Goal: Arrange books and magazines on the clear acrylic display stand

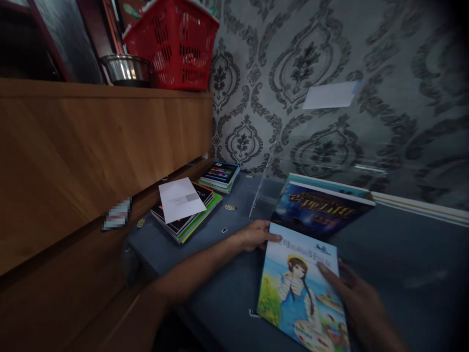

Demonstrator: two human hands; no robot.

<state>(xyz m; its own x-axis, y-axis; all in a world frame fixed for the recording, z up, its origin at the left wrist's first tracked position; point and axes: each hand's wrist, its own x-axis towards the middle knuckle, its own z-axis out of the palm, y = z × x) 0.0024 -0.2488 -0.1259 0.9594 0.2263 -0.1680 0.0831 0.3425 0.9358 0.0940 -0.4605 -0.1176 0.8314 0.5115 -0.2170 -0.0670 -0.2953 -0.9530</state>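
Note:
A light-blue book (271, 274) with a drawn girl in a striped top on its cover lies tilted between both hands. My left hand (255, 235) grips its upper left corner, the thumb on the cover and the other fingers behind. My right hand (353, 286) holds the right edge, thumb on the front; its fingers behind are mostly hidden. Just beyond stands a dark blue book (315, 210) with gold lettering, leaning with another book in what looks like a clear plastic holder (262, 188).
On the blue tablecloth (212, 274) a stack of books (194, 222) carries a white sheet (181, 198). Another book stack (220, 177) is behind it. A wooden cabinet (110, 142) borders the left, with a red basket (183, 49) and metal bowl (126, 69) on top. Patterned wall stands behind.

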